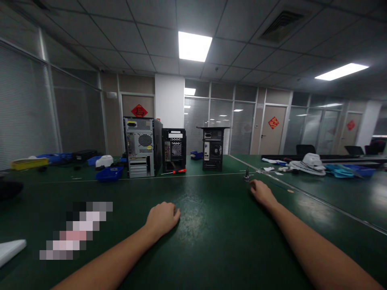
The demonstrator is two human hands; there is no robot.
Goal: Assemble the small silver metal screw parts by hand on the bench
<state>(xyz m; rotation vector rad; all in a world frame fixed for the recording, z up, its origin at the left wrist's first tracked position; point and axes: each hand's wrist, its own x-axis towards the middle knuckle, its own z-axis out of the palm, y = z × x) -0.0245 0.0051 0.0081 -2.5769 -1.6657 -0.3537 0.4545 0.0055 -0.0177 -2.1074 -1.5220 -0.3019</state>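
My left hand [163, 218] rests on the green table top [208, 225], palm down, with its fingers curled under and nothing visible in them. Farther out to the right, my right hand [262, 192] lies on the table with bent fingers; their inner side is hidden, so I cannot see whether they hold anything. Just beyond its fingertips stands a small dark metal piece [246, 175], too small to name. Ahead are a tall computer case [140, 147], a smaller black case [174, 150] and another case [212, 150]. A screwdriver [179, 171] with a red handle lies before the middle one.
Blue trays [109, 173] and a yellow tray [29, 163] sit at the left. A white object [12, 251] lies at the left edge, beside a blurred-out patch. A metal strip [305, 193] crosses the right side; beyond it are a white cap-like item [311, 163] and blue bags [339, 170].
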